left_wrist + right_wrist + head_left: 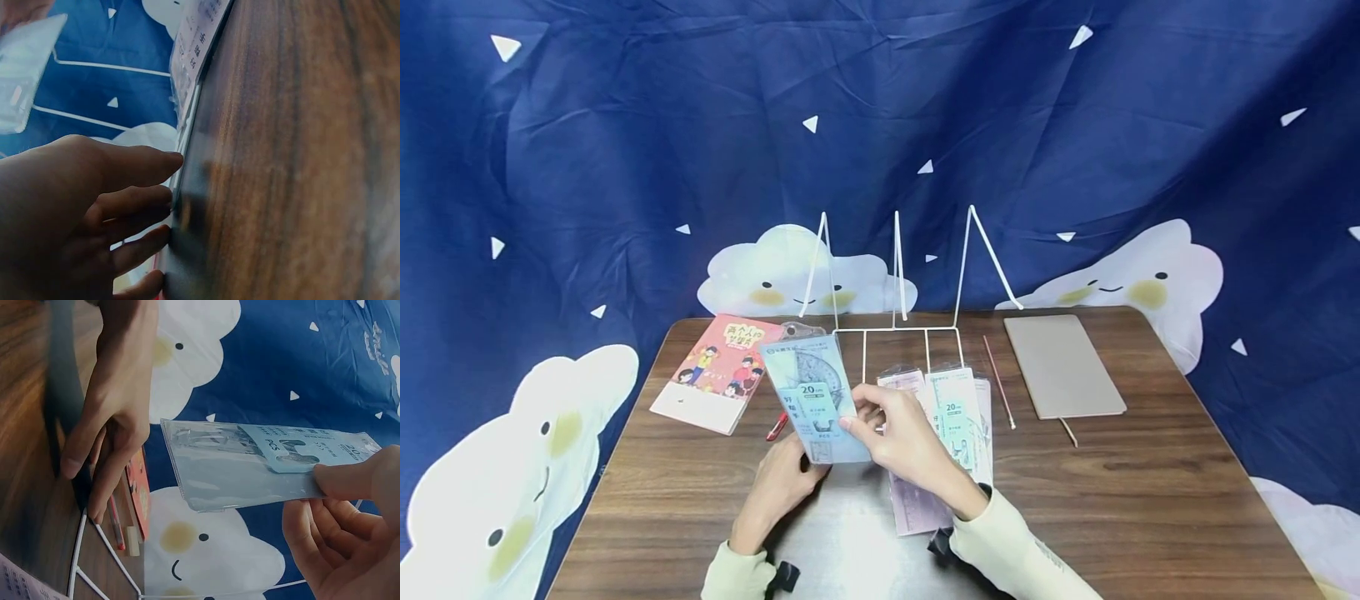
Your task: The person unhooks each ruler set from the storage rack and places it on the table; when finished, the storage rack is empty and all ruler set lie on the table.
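Observation:
My right hand (910, 437) pinches a flat, light-blue clear plastic packet (808, 392) between thumb and bent fingers. It grips the packet by its lower right edge, raised above the table and tilted; a label reading 20 shows on it. Beneath the packet, my left hand (778, 483) rests low with its fingertips (99, 509) on the table, beside the front wire of a white wire rack (895, 330). In the left wrist view its fingers are relaxed, and nothing shows held. Pink packets (917, 504) and another blue-printed packet (951, 408) lie right of the rack's middle.
A pink illustrated desk calendar or booklet (722, 367) lies at the left, with a red pen (777, 427) near it. To the right are a thin pink stick (997, 379) and a grey notebook (1063, 367). The rack's prongs rise at the back, before a blue curtain (880, 125).

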{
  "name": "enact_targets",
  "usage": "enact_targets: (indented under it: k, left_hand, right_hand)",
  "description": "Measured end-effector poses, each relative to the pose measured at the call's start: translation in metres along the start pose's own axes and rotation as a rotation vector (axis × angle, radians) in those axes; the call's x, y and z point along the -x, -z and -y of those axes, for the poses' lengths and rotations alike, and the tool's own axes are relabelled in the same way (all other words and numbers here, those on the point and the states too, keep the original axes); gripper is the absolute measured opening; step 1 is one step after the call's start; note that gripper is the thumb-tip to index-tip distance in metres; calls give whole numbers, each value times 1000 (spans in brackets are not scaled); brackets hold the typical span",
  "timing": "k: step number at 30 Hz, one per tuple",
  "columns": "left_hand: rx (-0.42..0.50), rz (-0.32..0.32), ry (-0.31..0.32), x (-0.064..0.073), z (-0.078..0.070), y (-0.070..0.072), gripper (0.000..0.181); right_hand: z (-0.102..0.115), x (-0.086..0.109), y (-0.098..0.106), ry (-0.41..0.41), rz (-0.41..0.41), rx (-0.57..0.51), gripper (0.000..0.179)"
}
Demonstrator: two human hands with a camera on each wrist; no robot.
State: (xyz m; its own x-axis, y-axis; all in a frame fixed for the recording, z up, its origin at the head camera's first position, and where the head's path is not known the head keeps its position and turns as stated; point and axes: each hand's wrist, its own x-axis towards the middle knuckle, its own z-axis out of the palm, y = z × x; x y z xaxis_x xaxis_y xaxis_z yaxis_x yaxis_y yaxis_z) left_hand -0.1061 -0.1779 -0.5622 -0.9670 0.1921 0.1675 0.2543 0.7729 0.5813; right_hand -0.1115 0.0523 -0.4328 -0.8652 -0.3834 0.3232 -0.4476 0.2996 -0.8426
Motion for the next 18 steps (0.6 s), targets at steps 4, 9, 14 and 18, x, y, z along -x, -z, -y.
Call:
enact_targets:
  k: [4, 9, 14, 18]
  left_hand:
    - [4, -9, 0, 0, 1, 0, 36]
    - [-21, -1, -18, 0, 2, 1, 38]
    - [-15, 50, -12, 0, 0, 1, 48]
    - [8, 74, -19, -1, 0, 1, 58]
  right_hand:
    - [5, 6, 2, 6, 4, -4, 11]
    - [4, 12, 7, 29, -2, -1, 12]
    - [-10, 23, 17, -25, -12, -12, 20]
    - [-27, 37, 31, -75, -36, 10, 23]
